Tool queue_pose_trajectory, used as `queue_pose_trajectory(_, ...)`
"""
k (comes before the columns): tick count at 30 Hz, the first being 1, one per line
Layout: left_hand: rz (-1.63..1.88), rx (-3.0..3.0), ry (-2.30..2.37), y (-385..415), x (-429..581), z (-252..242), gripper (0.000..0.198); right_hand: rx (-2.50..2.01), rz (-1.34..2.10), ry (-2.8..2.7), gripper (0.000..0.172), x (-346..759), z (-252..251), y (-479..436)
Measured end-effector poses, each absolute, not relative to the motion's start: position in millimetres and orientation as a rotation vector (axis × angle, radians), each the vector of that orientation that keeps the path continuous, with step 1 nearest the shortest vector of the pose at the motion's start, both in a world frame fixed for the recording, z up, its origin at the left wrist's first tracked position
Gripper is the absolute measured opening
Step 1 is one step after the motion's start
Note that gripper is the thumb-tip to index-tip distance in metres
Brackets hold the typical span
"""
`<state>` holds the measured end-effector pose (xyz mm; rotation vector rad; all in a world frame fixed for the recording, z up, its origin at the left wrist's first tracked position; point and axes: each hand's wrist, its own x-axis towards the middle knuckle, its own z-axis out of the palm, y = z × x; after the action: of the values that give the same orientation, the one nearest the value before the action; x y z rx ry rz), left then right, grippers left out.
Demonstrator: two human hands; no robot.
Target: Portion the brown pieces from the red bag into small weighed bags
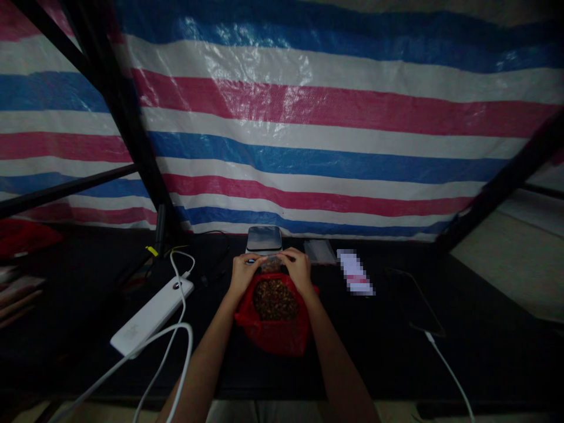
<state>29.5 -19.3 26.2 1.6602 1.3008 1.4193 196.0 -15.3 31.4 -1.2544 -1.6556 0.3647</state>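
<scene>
Bare forearms (207, 364) framed a red bag (273, 338) of brown kernels (274, 299) on the dark worktop (374, 352). Over its far rim, left hand (241, 271) and right hand (299, 267) pinched a small clear pouch (271, 262), fingers closed on it, just before a scale (264, 238) (the card (356, 273) alongside was blurred, unreadable).

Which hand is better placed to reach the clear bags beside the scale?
Right, probably: the right hand is nearest the clear bags; the left hand is farther off. Both hold a small packet.

Dark table (374, 358) carries red bag (274, 338), scale (264, 238), power strip (152, 317), phone (414, 308).
</scene>
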Motion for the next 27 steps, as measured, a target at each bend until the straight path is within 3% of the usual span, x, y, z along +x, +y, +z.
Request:
queue_pose_trajectory(4, 1.606, 1.449, 1.338, -16.2, 13.3, 27.4, 0.028, -1.488, 0.042, -1.566, 0.025, 243.4, 44.9, -23.1)
queue_pose_trajectory(9, 2.091, 1.037, 2.033, -9.9, -18.8, 21.4, 0.031, -2.094, -0.171, -1.672, 0.043, 295.2, 33.1, -32.3)
queue_pose_trajectory(11, 1.965, 1.131, 2.295, -8.4, -23.5, 18.0, 0.028, -2.203, -0.22, -1.752, 0.04, 296.3, 26.1, -33.7)
queue_pose_trajectory(14, 1.43, 1.378, 2.477, -6.8, -20.5, 12.5, 0.03, -2.277, -0.294, -1.799, 0.029, 288.5, 21.5, -34.0)
queue_pose_trajectory(17, 1.159, 1.436, 2.441, -6.0, -16.6, 7.8, 0.038, -2.276, -0.333, -1.811, 0.023, 285.6, 20.4, -33.8)
queue_pose_trajectory(23, 1.483, 1.438, 2.306, -8.7, -17.0, 9.1, 0.034, -2.151, -0.31, -1.745, 0.022, 293.3, 19.6, -31.2)
queue_pose_trajectory(27, 1.661, 1.652, 1.968, -16.2, -1.8, 17.0, 0.032, -1.841, -0.318, -1.44, 0.03, 278.5, 29.5, -29.5)
